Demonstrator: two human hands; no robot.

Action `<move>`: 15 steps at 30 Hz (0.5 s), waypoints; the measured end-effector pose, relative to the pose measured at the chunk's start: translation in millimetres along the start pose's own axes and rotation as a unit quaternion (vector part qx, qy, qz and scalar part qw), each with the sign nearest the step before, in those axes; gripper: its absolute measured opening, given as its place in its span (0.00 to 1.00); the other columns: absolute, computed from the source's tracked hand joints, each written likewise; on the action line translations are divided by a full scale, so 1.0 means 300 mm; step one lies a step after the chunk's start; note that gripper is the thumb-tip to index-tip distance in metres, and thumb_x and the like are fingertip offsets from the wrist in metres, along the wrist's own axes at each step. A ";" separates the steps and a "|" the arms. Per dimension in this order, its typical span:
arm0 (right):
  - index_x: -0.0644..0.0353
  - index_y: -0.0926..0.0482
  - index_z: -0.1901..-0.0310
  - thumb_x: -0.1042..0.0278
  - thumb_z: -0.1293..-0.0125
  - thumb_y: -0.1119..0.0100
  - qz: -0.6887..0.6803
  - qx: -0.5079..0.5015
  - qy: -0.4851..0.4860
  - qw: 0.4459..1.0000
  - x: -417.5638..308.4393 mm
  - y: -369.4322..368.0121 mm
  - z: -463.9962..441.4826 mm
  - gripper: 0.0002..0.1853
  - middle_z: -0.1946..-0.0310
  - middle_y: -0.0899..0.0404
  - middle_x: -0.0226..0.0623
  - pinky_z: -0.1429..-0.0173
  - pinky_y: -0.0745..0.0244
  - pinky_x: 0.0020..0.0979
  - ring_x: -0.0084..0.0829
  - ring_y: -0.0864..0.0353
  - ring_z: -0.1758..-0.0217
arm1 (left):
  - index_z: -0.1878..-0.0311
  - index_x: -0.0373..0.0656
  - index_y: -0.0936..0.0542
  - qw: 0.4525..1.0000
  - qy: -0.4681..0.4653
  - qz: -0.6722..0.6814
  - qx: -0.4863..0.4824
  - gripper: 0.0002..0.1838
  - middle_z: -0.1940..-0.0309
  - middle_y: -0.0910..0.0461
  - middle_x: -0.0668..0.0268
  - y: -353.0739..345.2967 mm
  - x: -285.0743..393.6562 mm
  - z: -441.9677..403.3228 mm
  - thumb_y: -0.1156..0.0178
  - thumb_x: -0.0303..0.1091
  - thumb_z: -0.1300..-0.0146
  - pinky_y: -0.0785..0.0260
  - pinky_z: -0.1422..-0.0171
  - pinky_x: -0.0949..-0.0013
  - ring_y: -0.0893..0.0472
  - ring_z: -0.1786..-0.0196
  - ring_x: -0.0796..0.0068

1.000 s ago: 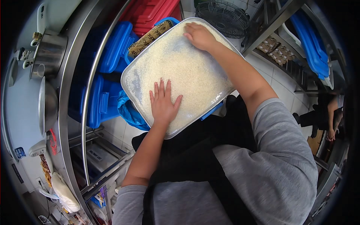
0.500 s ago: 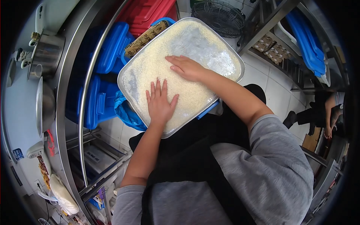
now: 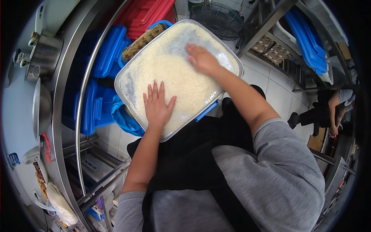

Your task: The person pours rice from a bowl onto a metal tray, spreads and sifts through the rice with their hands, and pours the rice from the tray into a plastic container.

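Observation:
A large metal tray (image 3: 238, 69) holds a layer of pale, rice-like grains (image 3: 174, 79), with bare metal showing in patches toward its far and right sides. My left hand (image 3: 157, 110) lies flat on the grains near the tray's lower left edge, fingers spread. Over the far right part of the tray is my right hand (image 3: 203, 60), slightly blurred, its fingers extended and thumb apart, holding nothing. Whether its palm touches the grains I cannot tell. Under the tray's near edge a blue handle (image 3: 206, 111) shows.
Blue bins (image 3: 102, 104), a red lid (image 3: 143, 15) and a blue bag (image 3: 125, 118) stand left of and beyond the tray. A black fan (image 3: 216, 21) is on the floor. Egg trays (image 3: 270, 50) fill a right rack. Another person's hands (image 3: 333, 131) are far right.
My right hand first swept from the tray's far edge toward my left hand, then back outward to the right. My left hand stayed on the grains. The view shifted slightly.

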State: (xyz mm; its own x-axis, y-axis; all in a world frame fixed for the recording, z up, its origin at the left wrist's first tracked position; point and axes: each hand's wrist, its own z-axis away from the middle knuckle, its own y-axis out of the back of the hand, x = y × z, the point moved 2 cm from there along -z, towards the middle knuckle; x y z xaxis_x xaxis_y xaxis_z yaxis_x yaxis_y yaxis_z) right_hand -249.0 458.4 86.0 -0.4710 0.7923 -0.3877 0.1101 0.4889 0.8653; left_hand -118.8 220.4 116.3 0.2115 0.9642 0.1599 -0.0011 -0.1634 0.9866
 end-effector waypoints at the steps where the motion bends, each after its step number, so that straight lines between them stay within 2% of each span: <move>1: 0.66 0.32 0.34 0.57 0.25 0.57 -0.025 0.004 0.003 1.000 -0.034 -0.010 0.008 0.26 0.33 0.32 0.49 0.23 0.45 0.41 0.43 0.35 0.28 | 0.24 0.49 0.42 1.000 -0.007 0.002 0.004 0.40 0.23 0.47 0.55 0.001 0.003 -0.006 0.47 0.58 0.33 0.63 0.20 0.47 0.50 0.21 0.52; 3: 0.66 0.32 0.34 0.59 0.25 0.58 -0.084 -0.043 -0.026 0.995 -0.126 -0.015 0.025 0.25 0.32 0.32 0.48 0.23 0.45 0.40 0.43 0.35 0.28 | 0.24 0.48 0.42 1.000 -0.005 -0.003 0.005 0.40 0.23 0.47 0.55 -0.002 0.000 0.000 0.47 0.58 0.33 0.63 0.20 0.47 0.50 0.21 0.52; 4: 0.66 0.32 0.34 0.59 0.25 0.58 -0.082 -0.039 -0.028 0.995 -0.170 -0.021 0.039 0.25 0.32 0.32 0.48 0.23 0.45 0.40 0.43 0.35 0.28 | 0.24 0.48 0.42 1.000 -0.009 -0.003 0.007 0.40 0.23 0.47 0.55 0.001 0.001 -0.002 0.47 0.58 0.33 0.63 0.20 0.47 0.50 0.21 0.52; 6: 0.64 0.31 0.34 0.59 0.25 0.58 -0.186 -0.035 -0.040 0.981 -0.237 -0.027 0.065 0.24 0.33 0.31 0.49 0.25 0.42 0.39 0.44 0.34 0.29 | 0.24 0.48 0.42 1.000 -0.008 -0.001 0.007 0.39 0.23 0.47 0.55 0.001 0.002 0.002 0.47 0.57 0.33 0.63 0.20 0.47 0.50 0.20 0.52; 7: 0.64 0.31 0.34 0.59 0.25 0.58 -0.183 -0.035 -0.041 0.982 -0.252 -0.023 0.075 0.24 0.33 0.31 0.49 0.25 0.42 0.39 0.44 0.34 0.29 | 0.24 0.48 0.42 1.000 -0.009 0.000 0.008 0.39 0.23 0.47 0.55 -0.001 0.003 0.005 0.47 0.57 0.33 0.63 0.20 0.47 0.50 0.20 0.52; 9: 0.66 0.29 0.36 0.59 0.25 0.57 -0.338 -0.045 -0.062 0.938 -0.265 -0.020 0.081 0.23 0.34 0.30 0.52 0.26 0.40 0.38 0.45 0.32 0.30 | 0.24 0.48 0.42 1.000 -0.012 0.001 0.015 0.39 0.23 0.47 0.55 -0.002 0.000 0.002 0.46 0.55 0.33 0.63 0.20 0.47 0.51 0.20 0.53; 11: 0.65 0.29 0.35 0.59 0.24 0.58 -0.315 -0.035 -0.042 0.948 -0.212 0.012 0.073 0.23 0.35 0.30 0.51 0.26 0.40 0.38 0.46 0.32 0.30 | 0.24 0.48 0.41 1.000 -0.014 0.001 0.022 0.39 0.23 0.47 0.55 -0.008 -0.006 0.001 0.46 0.55 0.34 0.63 0.20 0.47 0.50 0.21 0.53; 13: 0.62 0.30 0.34 0.60 0.24 0.57 -0.165 -0.012 -0.033 0.986 -0.119 0.073 0.051 0.23 0.34 0.30 0.49 0.25 0.42 0.40 0.47 0.33 0.29 | 0.24 0.49 0.40 1.000 -0.011 0.002 0.025 0.40 0.23 0.46 0.56 -0.013 -0.010 0.006 0.45 0.56 0.35 0.63 0.20 0.47 0.49 0.21 0.53; 15: 0.62 0.33 0.32 0.57 0.24 0.59 -0.012 0.028 -0.035 0.999 -0.028 0.107 0.040 0.25 0.31 0.33 0.47 0.23 0.47 0.42 0.45 0.38 0.26 | 0.24 0.49 0.40 1.000 -0.009 0.001 0.026 0.40 0.23 0.46 0.56 -0.012 -0.007 0.004 0.45 0.56 0.35 0.63 0.20 0.47 0.50 0.21 0.53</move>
State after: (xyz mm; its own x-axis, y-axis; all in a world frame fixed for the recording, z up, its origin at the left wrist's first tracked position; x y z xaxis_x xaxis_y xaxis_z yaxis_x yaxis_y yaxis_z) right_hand -230.9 471.8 113.3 -0.4124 0.8022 -0.4317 0.1490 0.5269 0.8368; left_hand -118.1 218.6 112.3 0.2290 0.9599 0.1615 0.0487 -0.1770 0.9830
